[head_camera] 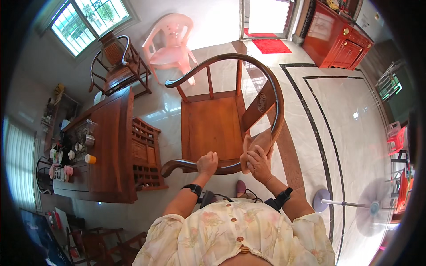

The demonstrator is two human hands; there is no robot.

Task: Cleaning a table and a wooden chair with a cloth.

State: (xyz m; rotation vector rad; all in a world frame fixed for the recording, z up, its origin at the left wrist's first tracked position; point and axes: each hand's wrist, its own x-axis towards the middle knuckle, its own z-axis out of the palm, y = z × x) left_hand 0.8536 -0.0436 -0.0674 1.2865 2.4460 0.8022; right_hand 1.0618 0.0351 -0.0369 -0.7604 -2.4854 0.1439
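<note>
A wooden armchair point(213, 126) with a curved top rail and a carved back splat point(261, 103) stands before me. My left hand point(207, 163) is closed around its near armrest point(179, 165). In my right hand point(260, 164) is a brown cloth point(263, 141), pressed against the curved rail where the near armrest bends into the back. The cloth drapes over the rail and hides part of it. My right fingers lie on top of the cloth.
To the left is a wooden tea table point(109, 146) carrying cups and an orange cup point(90, 159). A pink plastic chair point(171, 50) and another wooden armchair point(118, 66) stand beyond. A pedestal fan point(372, 207) is at right; a red mat point(272, 46) lies by the doorway.
</note>
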